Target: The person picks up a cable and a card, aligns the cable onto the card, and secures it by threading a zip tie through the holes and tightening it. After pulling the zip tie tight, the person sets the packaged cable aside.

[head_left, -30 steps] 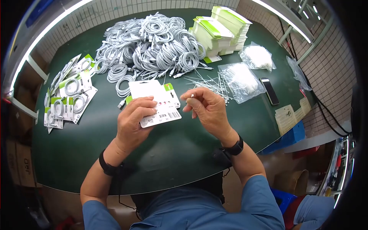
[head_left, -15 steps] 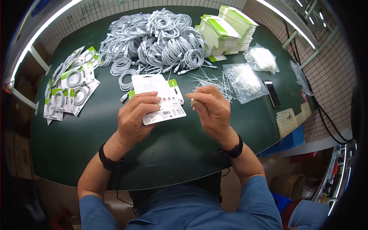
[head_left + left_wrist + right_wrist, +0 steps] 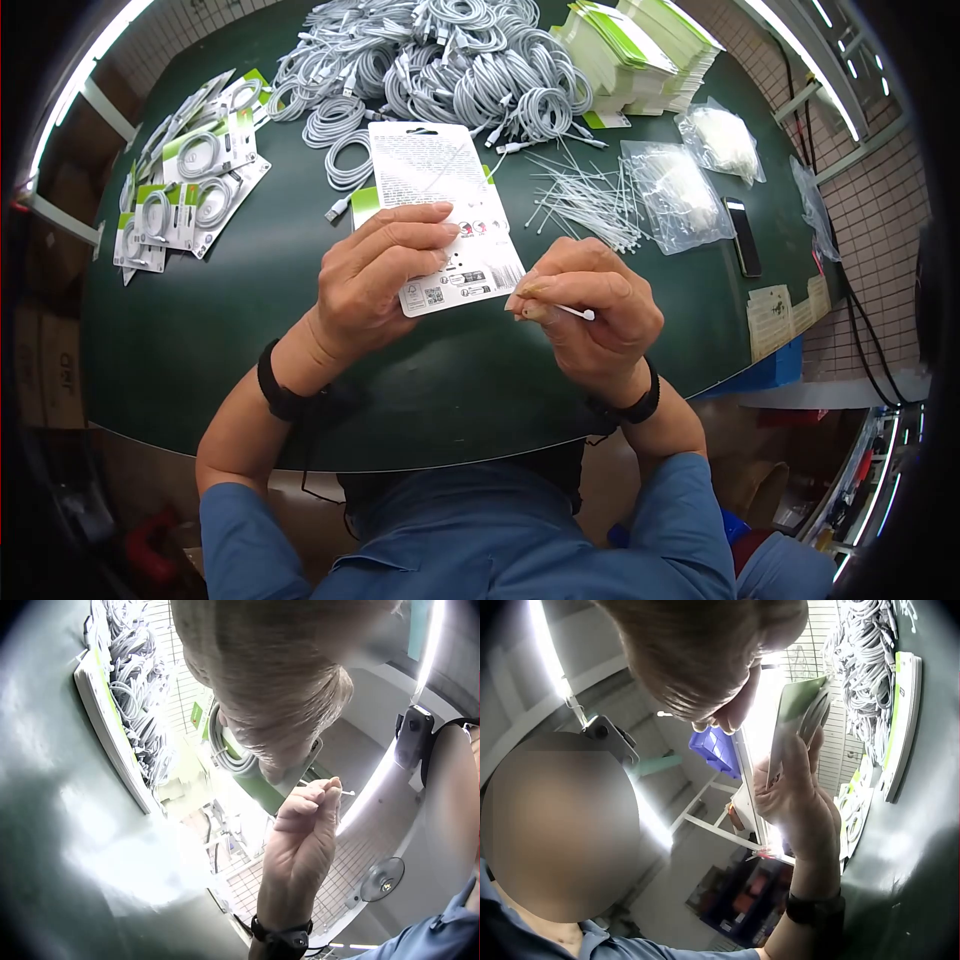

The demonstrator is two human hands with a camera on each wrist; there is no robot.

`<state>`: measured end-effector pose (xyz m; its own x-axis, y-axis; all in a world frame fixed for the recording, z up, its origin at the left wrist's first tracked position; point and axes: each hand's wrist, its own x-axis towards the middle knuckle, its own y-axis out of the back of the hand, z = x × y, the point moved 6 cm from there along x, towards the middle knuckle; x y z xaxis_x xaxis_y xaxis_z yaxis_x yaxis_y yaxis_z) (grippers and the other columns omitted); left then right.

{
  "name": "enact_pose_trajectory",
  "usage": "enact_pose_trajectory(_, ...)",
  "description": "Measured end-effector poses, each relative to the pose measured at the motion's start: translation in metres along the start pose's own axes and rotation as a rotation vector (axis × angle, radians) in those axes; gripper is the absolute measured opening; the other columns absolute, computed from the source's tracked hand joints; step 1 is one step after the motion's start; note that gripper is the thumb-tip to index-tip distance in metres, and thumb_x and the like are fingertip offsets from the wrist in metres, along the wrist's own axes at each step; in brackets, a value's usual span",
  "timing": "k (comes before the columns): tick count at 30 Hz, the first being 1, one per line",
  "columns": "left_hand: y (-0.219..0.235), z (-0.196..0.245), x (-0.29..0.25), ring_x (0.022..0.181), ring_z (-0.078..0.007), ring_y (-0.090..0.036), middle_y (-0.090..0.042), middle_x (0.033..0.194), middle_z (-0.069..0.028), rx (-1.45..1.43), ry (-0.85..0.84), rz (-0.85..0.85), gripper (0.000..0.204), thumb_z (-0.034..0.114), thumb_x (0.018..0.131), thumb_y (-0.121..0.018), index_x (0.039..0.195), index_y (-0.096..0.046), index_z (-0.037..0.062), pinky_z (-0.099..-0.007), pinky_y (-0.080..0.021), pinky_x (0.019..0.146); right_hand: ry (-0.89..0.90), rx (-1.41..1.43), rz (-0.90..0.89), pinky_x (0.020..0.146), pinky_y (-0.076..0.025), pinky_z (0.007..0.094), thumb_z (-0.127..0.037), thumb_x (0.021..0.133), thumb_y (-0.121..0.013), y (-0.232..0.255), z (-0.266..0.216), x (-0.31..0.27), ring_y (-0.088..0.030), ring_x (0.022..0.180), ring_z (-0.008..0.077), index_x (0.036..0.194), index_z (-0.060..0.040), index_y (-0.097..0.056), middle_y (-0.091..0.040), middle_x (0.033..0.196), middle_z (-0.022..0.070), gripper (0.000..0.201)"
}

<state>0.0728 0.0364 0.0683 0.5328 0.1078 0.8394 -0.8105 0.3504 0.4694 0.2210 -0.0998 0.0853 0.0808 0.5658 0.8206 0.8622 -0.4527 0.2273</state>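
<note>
My left hand grips a printed cardboard packaging card, its thumb hidden under the card. On the card's other side, a coiled grey cable shows in the left wrist view. My right hand pinches a thin white cable tie between thumb and fingers, close to the card's lower right corner. The small head of the tie sticks out past the fingers. Beneath the held card, a stack of green and white cards lies on the table.
A large heap of coiled grey cables fills the back of the green table. Carded cables lie at left. Card stacks, loose cable ties, bags of ties and a phone are at right.
My right hand has come down to the card's lower corner, and the cable tie's head now points right from its fingers. The left hand keeps its hold on the card. The head view has shifted.
</note>
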Motion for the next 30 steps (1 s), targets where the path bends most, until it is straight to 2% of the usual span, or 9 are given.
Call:
enact_pose_trajectory(16, -0.002, 0.001, -0.002, 0.109, -0.0355, -0.076, -0.077, 0.104, -0.0139, -0.01, -0.009, -0.016, 0.031, 0.007, 0.075, -0.091, 0.087, -0.062, 0.0031, -0.041, -0.064, 0.088, -0.104, 0.011, -0.025, 0.065, -0.058, 0.0293, 0.008, 0.088, -0.081, -0.005, 0.009, -0.005, -0.071, 0.078, 0.0195, 0.104, 0.0016, -0.07, -0.073, 0.095, 0.0157, 0.02)
enact_pose_trajectory(24, -0.003, 0.007, 0.001, 0.107, -0.0355, -0.077, -0.077, 0.103, -0.0136, -0.006, 0.005, -0.027, 0.032, 0.008, 0.074, -0.091, 0.088, -0.063, 0.0031, -0.041, -0.064, 0.087, -0.095, -0.084, -0.063, 0.07, -0.057, 0.0301, 0.01, 0.081, -0.084, -0.008, 0.015, -0.001, -0.071, 0.083, 0.0191, 0.1, -0.0027, -0.074, -0.075, 0.095, 0.0125, 0.025)
enact_pose_trajectory(28, -0.003, 0.012, 0.002, 0.106, -0.0347, -0.077, -0.077, 0.101, -0.0119, -0.033, 0.027, -0.012, 0.03, 0.004, 0.072, -0.088, 0.089, -0.064, 0.0035, -0.0409, -0.064, 0.083, -0.168, -0.107, -0.14, 0.07, -0.055, 0.0297, 0.008, 0.077, -0.086, -0.007, 0.017, 0.001, -0.07, 0.084, 0.0183, 0.096, -0.0055, -0.078, -0.075, 0.094, 0.0094, 0.025)
enact_pose_trajectory(30, -0.002, 0.017, 0.002, 0.102, -0.0323, -0.078, -0.078, 0.099, -0.0114, 0.044, -0.003, -0.024, 0.031, 0.01, 0.074, -0.091, 0.088, -0.065, 0.0047, -0.04, -0.063, 0.083, -0.232, -0.083, -0.16, 0.069, -0.053, 0.0292, 0.007, 0.075, -0.087, -0.003, 0.018, 0.006, -0.068, 0.083, 0.0176, 0.094, -0.0059, -0.079, -0.074, 0.092, 0.0084, 0.024)
